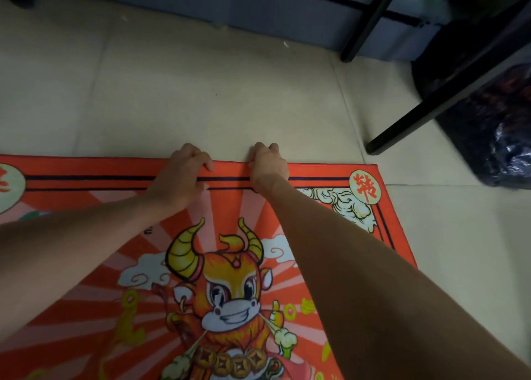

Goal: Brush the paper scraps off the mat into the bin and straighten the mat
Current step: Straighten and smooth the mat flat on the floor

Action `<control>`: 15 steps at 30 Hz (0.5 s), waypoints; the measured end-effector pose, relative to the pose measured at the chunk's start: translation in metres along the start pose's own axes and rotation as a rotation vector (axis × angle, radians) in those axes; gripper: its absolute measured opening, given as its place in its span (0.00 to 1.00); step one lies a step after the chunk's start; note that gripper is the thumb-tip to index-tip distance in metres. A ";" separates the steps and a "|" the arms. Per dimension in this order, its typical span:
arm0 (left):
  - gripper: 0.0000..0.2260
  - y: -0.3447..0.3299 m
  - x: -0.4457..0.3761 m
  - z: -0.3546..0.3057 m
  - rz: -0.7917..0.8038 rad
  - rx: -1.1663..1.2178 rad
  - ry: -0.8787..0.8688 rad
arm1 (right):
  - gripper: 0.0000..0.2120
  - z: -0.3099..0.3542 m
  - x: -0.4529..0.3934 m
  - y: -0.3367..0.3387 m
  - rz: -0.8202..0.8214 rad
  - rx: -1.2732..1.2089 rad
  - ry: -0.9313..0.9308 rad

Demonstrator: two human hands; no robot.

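A red mat [94,178] printed with a cartoon ox lies flat on the tiled floor, its far edge running across the middle of the view. My left hand [184,175] and my right hand [268,167] sit side by side at the middle of that far edge, fingers curled over the hem and gripping it. No paper scraps show on the visible part of the mat. A couple of small white scraps [286,44] lie on the floor near the far wall.
Black metal furniture legs [402,129] stand at the right, close to the mat's far right corner. A black plastic bag [505,138] sits under them. A grey base [258,8] runs along the back. Bare tiles lie beyond the mat.
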State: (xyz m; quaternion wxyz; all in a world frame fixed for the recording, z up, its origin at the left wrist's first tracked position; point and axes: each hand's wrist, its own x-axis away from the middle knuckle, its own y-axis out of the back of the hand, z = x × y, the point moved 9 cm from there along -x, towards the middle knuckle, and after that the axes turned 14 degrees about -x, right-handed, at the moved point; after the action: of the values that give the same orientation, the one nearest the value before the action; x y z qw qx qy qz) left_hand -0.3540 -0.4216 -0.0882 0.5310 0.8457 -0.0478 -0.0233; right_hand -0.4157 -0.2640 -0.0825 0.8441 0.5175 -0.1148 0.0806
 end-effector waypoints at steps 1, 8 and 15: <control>0.16 -0.004 -0.002 0.001 0.012 0.003 0.001 | 0.16 -0.001 -0.001 -0.001 0.001 -0.010 -0.002; 0.18 -0.011 -0.004 0.000 0.021 -0.040 -0.026 | 0.16 0.000 -0.007 -0.004 -0.014 -0.034 0.029; 0.20 -0.007 -0.011 -0.001 -0.029 -0.021 0.046 | 0.16 0.004 -0.014 -0.001 -0.019 -0.078 0.043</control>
State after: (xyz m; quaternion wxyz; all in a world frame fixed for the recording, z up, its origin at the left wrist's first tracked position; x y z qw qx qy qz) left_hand -0.3645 -0.4161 -0.0941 0.5403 0.8411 -0.0232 -0.0118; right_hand -0.4296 -0.2686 -0.0851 0.8667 0.4832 -0.0948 0.0793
